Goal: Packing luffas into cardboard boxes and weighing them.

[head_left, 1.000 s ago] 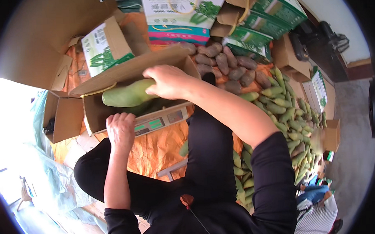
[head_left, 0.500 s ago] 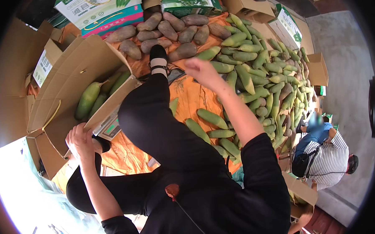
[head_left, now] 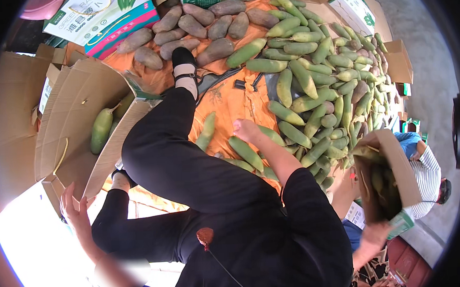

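Note:
My left hand (head_left: 76, 211) is open, its fingers spread, just off the near lower edge of an open cardboard box (head_left: 59, 120). Inside that box lie long green radishes (head_left: 102, 129), partly hidden by the box wall. Over the orange cloth (head_left: 234, 105), my right hand (head_left: 247, 131) is curled closed, with nothing visible in it. Close beside it are a loose green radish (head_left: 246, 154) and another, paler one (head_left: 207, 131). To its right spreads a large pile of green radishes (head_left: 314, 81).
Brownish-red radishes (head_left: 191, 26) lie in rows beyond my foot (head_left: 184, 68). Printed cartons (head_left: 101, 18) stand at the back left. On the right, a co-worker's hand (head_left: 370, 240) is at a tilted box (head_left: 403, 174) with produce inside; a person in a striped shirt (head_left: 426, 176) bends behind it.
My left hand has let go of the cardboard box's edge and opened. My right hand has come nearer to me, still curled. A co-worker's tilted box has risen into view at right.

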`<state>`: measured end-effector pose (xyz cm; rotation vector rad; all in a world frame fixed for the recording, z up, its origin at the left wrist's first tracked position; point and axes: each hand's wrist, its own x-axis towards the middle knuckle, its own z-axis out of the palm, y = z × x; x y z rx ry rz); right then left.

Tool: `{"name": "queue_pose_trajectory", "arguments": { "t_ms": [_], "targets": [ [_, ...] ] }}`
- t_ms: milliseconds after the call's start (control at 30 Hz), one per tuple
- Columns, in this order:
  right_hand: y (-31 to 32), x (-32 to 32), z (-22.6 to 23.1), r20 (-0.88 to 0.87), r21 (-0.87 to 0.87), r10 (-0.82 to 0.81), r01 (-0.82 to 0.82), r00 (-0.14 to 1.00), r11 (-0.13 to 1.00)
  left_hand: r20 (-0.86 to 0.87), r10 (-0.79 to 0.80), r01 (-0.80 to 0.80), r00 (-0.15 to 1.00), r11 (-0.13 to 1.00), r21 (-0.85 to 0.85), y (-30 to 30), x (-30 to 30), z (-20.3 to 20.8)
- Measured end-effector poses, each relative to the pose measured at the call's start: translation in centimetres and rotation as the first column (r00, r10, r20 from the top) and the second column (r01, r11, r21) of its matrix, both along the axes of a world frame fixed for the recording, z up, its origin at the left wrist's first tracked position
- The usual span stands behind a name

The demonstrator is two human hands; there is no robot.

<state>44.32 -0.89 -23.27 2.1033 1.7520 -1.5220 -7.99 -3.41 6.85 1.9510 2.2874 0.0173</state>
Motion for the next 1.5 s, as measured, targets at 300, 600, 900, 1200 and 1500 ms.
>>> {"name": "queue_pose_trajectory", "arguments": {
  "t_ms": [300,600,900,1200,1500],
  "targets": [
    [3.4,-8.3,1.2,0.433,0.326,0.549,-0.692,0.715,0.644,0.262,0.224,-0.249,0.939,0.966,0.067,0.5,-2.3,-1.2],
    [5.9,-10.2,3.6,0.493,0.148,0.793,-0.933,0.358,0.328,0.310,0.274,-0.324,0.910,0.939,0.120,0.8,-1.4,-1.1],
    [7.1,-4.9,1.1,0.384,0.133,0.715,-0.801,0.584,0.583,0.323,0.117,-0.185,0.939,0.964,0.189,0.8,-1.3,-0.6],
    [7.8,-1.5,3.2,0.300,0.032,0.485,-0.517,0.821,0.855,0.350,0.127,-0.188,0.928,0.972,0.144,0.8,-1.2,-0.4],
    [15.9,-3.6,22.9,0.571,0.239,0.311,-0.516,0.760,0.822,0.334,0.070,-0.128,0.940,0.979,0.156,0.7,-1.0,-0.4]
  ]
}}
